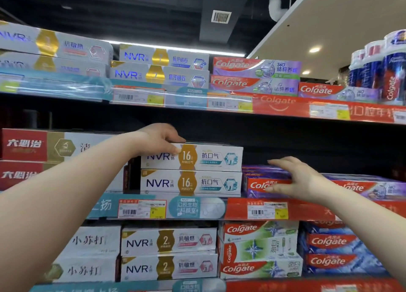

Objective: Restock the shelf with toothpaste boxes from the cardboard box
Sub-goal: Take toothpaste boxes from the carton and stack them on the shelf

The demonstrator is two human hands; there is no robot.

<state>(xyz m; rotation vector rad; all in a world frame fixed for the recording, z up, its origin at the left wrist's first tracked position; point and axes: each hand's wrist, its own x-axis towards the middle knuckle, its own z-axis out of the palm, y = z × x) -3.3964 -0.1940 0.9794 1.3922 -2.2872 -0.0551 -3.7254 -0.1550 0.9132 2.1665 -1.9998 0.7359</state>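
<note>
On the middle shelf [237,209] we are seating the upper NVR box [211,157] on its twin [193,183]. Our left hand [158,138] grips its left end. Our right hand [301,179], fingers spread and holding nothing, seems to rest on the Colgate boxes [259,185]. Next, we judge, it needs pushing flush. A dark ceiling [131,10] hangs overhead, and price tags [141,209] line the shelf edge. The cardboard box is out of view.

Arms outstretched, left hand [157,138] fingers curled, right hand [295,179] fingers spread

**Obscured / unreadable**

Upper-left corner of top NVR box [208,157]: under left hand [158,138]. Middle of Colgate box [259,185] lettering: behind right hand [294,177]. Price labels [141,208]: print too small to read. Red boxes [22,144]: cut by left edge.
</note>
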